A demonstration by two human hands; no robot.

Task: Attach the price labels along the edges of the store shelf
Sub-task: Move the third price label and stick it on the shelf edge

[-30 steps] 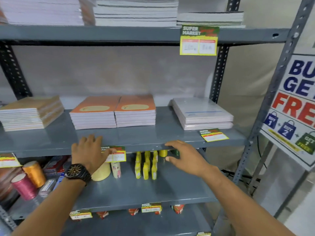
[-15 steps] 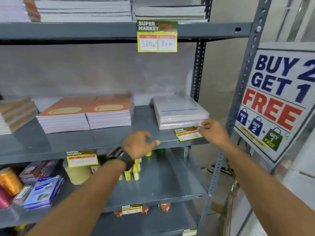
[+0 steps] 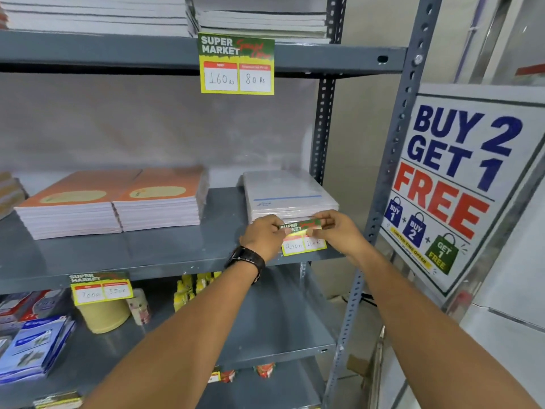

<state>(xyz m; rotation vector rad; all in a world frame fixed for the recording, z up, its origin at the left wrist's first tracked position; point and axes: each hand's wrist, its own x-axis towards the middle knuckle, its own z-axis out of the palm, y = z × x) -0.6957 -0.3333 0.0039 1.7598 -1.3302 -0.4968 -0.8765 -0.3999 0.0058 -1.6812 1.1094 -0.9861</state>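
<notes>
A green and yellow price label (image 3: 303, 242) reading "200" and "100" is held at the right end of the middle grey shelf (image 3: 147, 255), in front of a white stack of notebooks (image 3: 290, 196). My left hand (image 3: 262, 237), with a dark watch on the wrist, pinches the label's left top corner. My right hand (image 3: 336, 231) pinches its right top part. Two other labels hang from shelf edges: one on the top shelf (image 3: 237, 64) and one further left on the middle shelf's edge (image 3: 100, 287).
Orange notebook stacks (image 3: 118, 202) lie left on the middle shelf. Below stand a tape roll (image 3: 103, 315), yellow bottles (image 3: 188, 290) and blue packets (image 3: 35, 349). A "BUY 2 GET 1 FREE" poster (image 3: 454, 184) hangs right of the perforated upright (image 3: 392, 160).
My view turned right. My left hand left the label on the left and moved right. Both hands came to the label lying by the white stack and now hold it at the shelf edge.
</notes>
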